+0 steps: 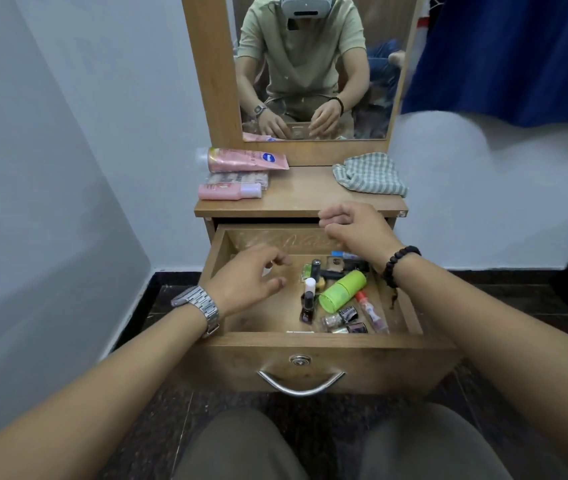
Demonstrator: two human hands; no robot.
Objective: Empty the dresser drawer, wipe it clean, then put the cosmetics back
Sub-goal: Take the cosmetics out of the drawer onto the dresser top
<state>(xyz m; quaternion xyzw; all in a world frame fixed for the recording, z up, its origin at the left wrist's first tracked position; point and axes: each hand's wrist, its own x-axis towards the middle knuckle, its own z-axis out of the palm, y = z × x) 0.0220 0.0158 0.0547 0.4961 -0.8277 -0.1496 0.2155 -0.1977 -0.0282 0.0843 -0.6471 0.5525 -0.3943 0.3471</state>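
Green tube (342, 291) lying flat, cap toward near-left.

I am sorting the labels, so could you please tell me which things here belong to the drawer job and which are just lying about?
For the job: drawer, green tube, nail polish bottles, pink tubes, checked cloth, dresser top.

Lying about: mirror, blue curtain.

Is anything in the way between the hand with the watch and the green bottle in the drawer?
Nothing visible blocks it. The left hand hovers over the bare left part of the drawer. The green bottle lies to its right, with a white-capped nail polish bottle beside it, easy to reach over.
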